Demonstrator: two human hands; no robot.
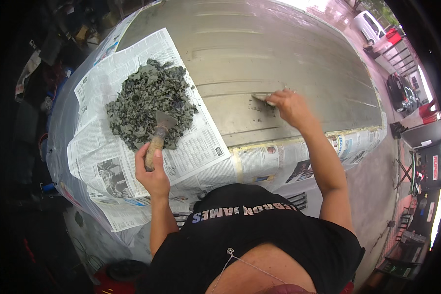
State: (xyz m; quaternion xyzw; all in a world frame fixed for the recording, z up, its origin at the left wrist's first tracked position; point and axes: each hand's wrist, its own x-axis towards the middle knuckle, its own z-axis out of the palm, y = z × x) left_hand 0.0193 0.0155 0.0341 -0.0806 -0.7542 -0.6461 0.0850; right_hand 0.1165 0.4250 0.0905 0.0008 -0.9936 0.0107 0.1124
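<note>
My left hand [152, 177] is closed around the worn handle of a putty knife [158, 137]. Its blade lies over the near edge of a heap of grey-green paint flakes [149, 93], piled on a sheet of newspaper [198, 154]. Farther right, my right hand [292, 109] pinches a small flat pale piece [260, 97], whose kind I cannot make out, low against a ridged grey vehicle roof [264, 54]. Dark crumbs [260, 119] lie on the roof beside and below that piece.
Newspaper taped with yellowish tape [237, 166] covers the roof's near side, and clear plastic sheeting [59, 132] drapes the left. A dark car [401, 93] and a white van [370, 28] stand to the right. Shelves with tools [411, 215] line the right edge.
</note>
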